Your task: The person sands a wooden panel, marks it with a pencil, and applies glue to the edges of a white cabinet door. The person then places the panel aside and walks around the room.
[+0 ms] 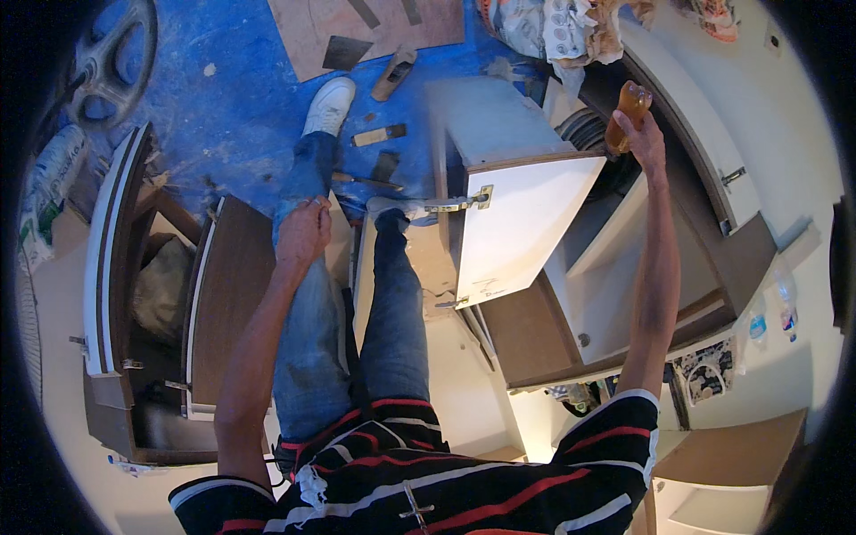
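Note:
My right hand (644, 143) is raised over the cabinet at the right, its fingers wrapped round a clear plastic bottle (629, 114) of amber liquid. The bottle's lobed base appears to point away from me. My left hand (306, 230) rests at my left knee with its fingers curled; whether anything is inside them is hidden. Between my hands stands a cabinet door (526, 232) with a white face and metal hinges (482, 197). Beyond my left hand, a chisel-like tool (367, 181) with a wooden handle lies on the blue floor covering.
A hand plane (393, 74) and a wooden block (379, 135) lie near my left shoe. Brown cabinet parts (236, 303) stand at the left, below a dusty steering-wheel-shaped object (111, 62). Crumpled bags (544, 27) sit at the far right. Small bottles (758, 328) stand along the right wall.

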Action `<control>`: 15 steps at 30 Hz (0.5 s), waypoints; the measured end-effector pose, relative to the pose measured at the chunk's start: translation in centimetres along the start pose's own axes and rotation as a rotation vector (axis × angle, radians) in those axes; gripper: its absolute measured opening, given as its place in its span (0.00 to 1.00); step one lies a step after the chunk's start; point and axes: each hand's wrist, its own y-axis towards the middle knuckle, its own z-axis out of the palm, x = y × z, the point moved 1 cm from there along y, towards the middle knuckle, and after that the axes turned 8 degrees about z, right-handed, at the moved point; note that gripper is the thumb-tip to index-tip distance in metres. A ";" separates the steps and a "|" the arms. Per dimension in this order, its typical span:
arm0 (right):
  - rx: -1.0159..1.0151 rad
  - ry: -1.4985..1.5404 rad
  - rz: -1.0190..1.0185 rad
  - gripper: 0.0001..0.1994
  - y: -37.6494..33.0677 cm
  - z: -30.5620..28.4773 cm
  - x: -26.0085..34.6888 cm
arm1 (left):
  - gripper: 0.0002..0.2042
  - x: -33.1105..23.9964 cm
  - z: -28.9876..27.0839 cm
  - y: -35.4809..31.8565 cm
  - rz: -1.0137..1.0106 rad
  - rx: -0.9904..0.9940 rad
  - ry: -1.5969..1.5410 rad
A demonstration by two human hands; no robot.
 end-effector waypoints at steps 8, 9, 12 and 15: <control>-0.041 0.189 -0.017 0.33 -1.0 0.4 0.6 | 0.09 -0.3 -0.2 0.1 0.014 -0.019 -0.020; -0.042 0.119 -0.011 0.33 -1.3 0.7 1.2 | 0.09 -0.3 -0.1 0.0 0.016 -0.026 -0.018; 0.008 0.109 -0.046 0.34 -2.5 1.8 3.1 | 0.09 -0.3 0.0 0.0 0.009 -0.023 -0.008; 0.034 0.150 -0.070 0.34 -3.7 3.0 4.2 | 0.09 -0.3 0.0 0.1 0.005 0.004 -0.009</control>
